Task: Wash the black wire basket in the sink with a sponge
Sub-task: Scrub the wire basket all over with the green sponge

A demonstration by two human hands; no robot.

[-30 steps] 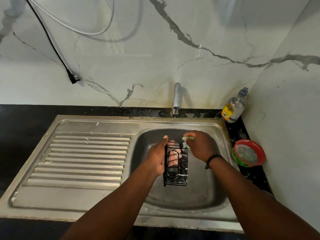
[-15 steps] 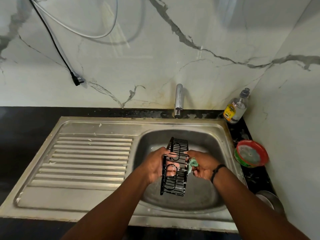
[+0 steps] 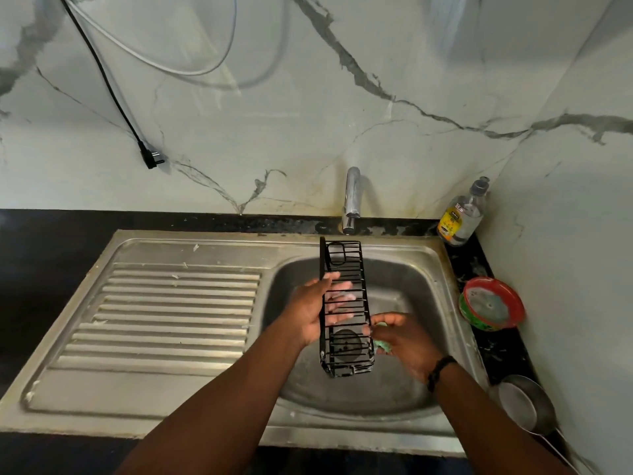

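Note:
The long black wire basket [image 3: 344, 269] is held lengthwise over the steel sink bowl [image 3: 411, 289], its far end near the tap. My left hand [image 3: 310, 311] supports it from the left, with fingers reaching under the wires. My right hand [image 3: 406, 341] is closed around a green sponge [image 3: 381, 345] and presses it against the basket's near right side. Most of the sponge is hidden by my fingers.
The tap [image 3: 351, 200] stands behind the bowl, and no water is visible. A clear soap bottle [image 3: 462, 214] is in the back right corner. A red and green bowl [image 3: 491, 303] and a steel pan [image 3: 525, 404] sit on the right counter. The drainboard [image 3: 164, 313] lies left.
The basket has been turned from a compact end-on position to stretched out lengthwise toward the tap. My right hand with the sponge moved from the basket's top down to its near right side.

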